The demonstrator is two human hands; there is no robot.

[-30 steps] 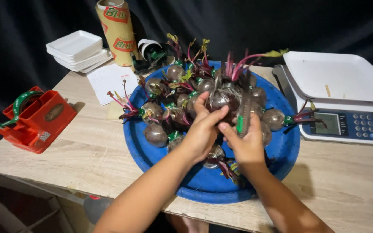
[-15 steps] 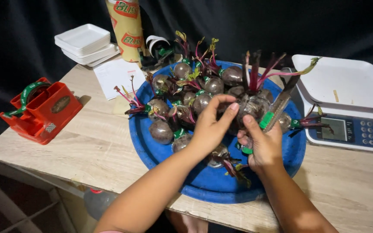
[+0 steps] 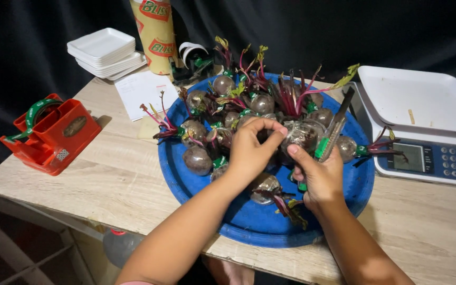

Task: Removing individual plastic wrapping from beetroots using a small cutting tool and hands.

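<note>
Single view, head-worn camera. It looks down and forward from above the near edge of the wooden table (image 3: 106, 174), pitched steeply enough that the tabletop fills most of the frame and a black curtain (image 3: 302, 26) closes off the far side.

Range is close: both forearms enter from the bottom edge, and the left hand (image 3: 252, 148) and right hand (image 3: 317, 177) sit near frame centre over the blue round tray (image 3: 186, 179).

Horizon slightly tilted; the table's near edge runs diagonally, lower at right.

Left margin catches the red tape dispenser (image 3: 54, 134); right margin cuts the digital scale (image 3: 428, 153).

No second view, so no overlap to record.
</note>
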